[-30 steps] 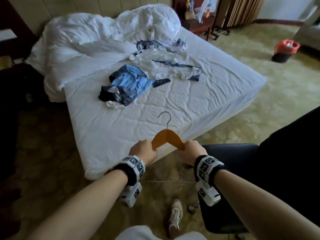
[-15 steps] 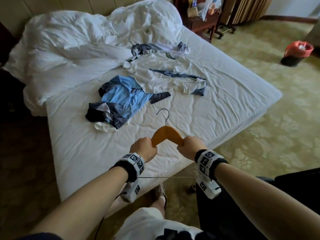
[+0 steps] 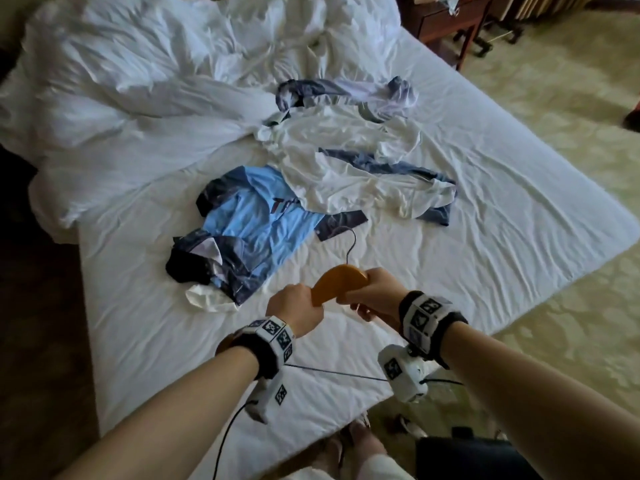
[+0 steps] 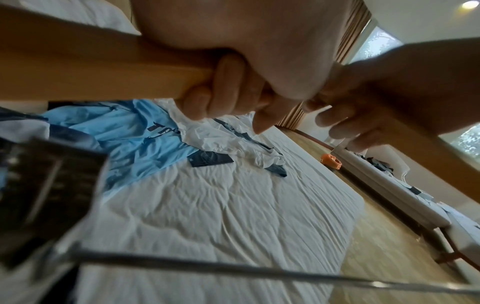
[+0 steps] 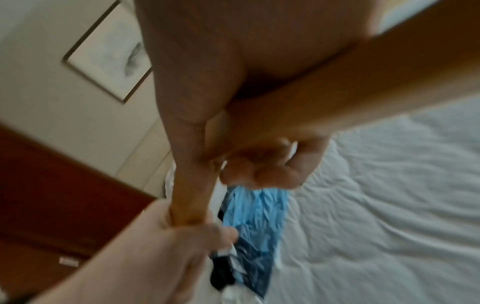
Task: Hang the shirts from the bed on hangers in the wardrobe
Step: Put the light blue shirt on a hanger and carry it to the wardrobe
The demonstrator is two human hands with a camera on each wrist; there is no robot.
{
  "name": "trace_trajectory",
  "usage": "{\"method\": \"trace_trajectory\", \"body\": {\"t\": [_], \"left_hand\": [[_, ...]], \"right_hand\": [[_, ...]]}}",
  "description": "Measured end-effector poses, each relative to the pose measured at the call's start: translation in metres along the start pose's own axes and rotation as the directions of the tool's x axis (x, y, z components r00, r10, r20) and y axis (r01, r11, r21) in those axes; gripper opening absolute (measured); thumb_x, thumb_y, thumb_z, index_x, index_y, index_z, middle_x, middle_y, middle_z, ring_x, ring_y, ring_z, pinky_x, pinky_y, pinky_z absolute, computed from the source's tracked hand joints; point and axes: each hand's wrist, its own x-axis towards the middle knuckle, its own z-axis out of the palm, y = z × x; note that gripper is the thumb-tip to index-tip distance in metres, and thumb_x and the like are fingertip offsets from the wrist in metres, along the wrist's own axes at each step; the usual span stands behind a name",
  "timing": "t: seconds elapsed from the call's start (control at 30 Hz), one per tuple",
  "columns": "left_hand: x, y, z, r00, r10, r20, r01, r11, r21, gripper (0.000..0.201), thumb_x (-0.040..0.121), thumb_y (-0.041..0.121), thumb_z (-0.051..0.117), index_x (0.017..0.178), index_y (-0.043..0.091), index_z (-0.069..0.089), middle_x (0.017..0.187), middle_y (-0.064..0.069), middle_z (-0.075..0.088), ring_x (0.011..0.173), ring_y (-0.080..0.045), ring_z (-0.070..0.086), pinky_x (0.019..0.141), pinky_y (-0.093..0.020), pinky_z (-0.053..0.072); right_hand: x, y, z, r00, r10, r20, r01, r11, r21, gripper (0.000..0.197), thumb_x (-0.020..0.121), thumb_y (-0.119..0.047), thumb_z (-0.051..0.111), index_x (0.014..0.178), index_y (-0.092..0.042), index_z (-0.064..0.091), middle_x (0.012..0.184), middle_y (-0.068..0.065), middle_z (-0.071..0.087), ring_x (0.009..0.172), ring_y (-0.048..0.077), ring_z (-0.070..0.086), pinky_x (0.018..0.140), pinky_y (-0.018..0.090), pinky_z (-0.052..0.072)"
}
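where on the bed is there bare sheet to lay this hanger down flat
Bare white sheet lies right of the orange wooden hanger, between the white shirt with navy trim and the bed's right edge; another bare strip runs along the near edge below the light blue shirt. The far left is crowded by the bunched white duvet, the middle by the shirts.

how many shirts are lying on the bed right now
3, maybe more under the duvet: a light blue shirt nearest the hanger, a white shirt behind it, and a greyish one farthest back.
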Motion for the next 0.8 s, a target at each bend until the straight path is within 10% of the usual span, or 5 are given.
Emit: {"method": "trace_trajectory", "body": {"t": [0.27, 0.43, 0.6, 0.8], "left_hand": [[0.141, 0.0, -0.052, 0.991, 0.112, 0.068, -0.123, 0.976, 0.179, 0.016, 0.089, 0.032, 0.051, 0.092, 0.021, 0.062, 0.1, -0.007, 0.069, 0.096, -0.03, 0.066, 0.075, -0.033, 0.05], [0.212, -0.036, -0.062, 0.974, 0.226, 0.031, -0.227, 0.974, 0.009, 0.059, 0.081, 0.02, 0.069, 0.135, 0.021, 0.046, 0.136, -0.002, 0.047, 0.129, -0.021, 0.042, 0.107, -0.04, 0.036], [0.308, -0.093, -0.062, 0.996, -0.019, -0.083, 0.018, 1.0, -0.013, 0.058, 0.084, 0.015, 0.066, 0.137, 0.011, 0.044, 0.14, -0.011, 0.046, 0.13, -0.03, 0.042, 0.109, -0.041, 0.034], [0.381, -0.139, -0.01, 0.987, -0.161, -0.015, 0.161, 0.987, 0.004, 0.059, 0.091, 0.024, 0.063, 0.142, 0.008, 0.038, 0.144, -0.015, 0.042, 0.132, -0.034, 0.04, 0.108, -0.046, 0.037]], "right_hand": [[0.123, -0.065, -0.055, 0.943, 0.081, 0.322, -0.181, 0.939, 0.293, 0.053, 0.091, -0.057, 0.058, 0.105, -0.006, 0.067, 0.068, 0.013, 0.061, 0.052, 0.02, 0.051, 0.048, 0.026, 0.044], [0.193, -0.069, -0.059, 0.998, 0.008, 0.068, -0.032, 0.934, 0.356, 0.041, 0.089, -0.057, 0.062, 0.081, -0.021, 0.078, 0.06, 0.005, 0.053, 0.047, 0.014, 0.04, 0.047, 0.025, 0.033], [0.274, -0.043, -0.053, 0.982, 0.025, -0.19, 0.067, 0.882, 0.466, 0.061, 0.084, -0.058, 0.064, 0.095, 0.001, 0.075, 0.076, 0.028, 0.062, 0.054, 0.017, 0.039, 0.048, 0.026, 0.031], [0.359, -0.006, -0.03, 0.913, -0.018, -0.408, 0.122, 0.965, 0.232, 0.052, 0.088, -0.061, 0.06, 0.056, -0.02, 0.057, 0.049, -0.007, 0.047, 0.05, 0.012, 0.044, 0.055, 0.028, 0.037]]}}
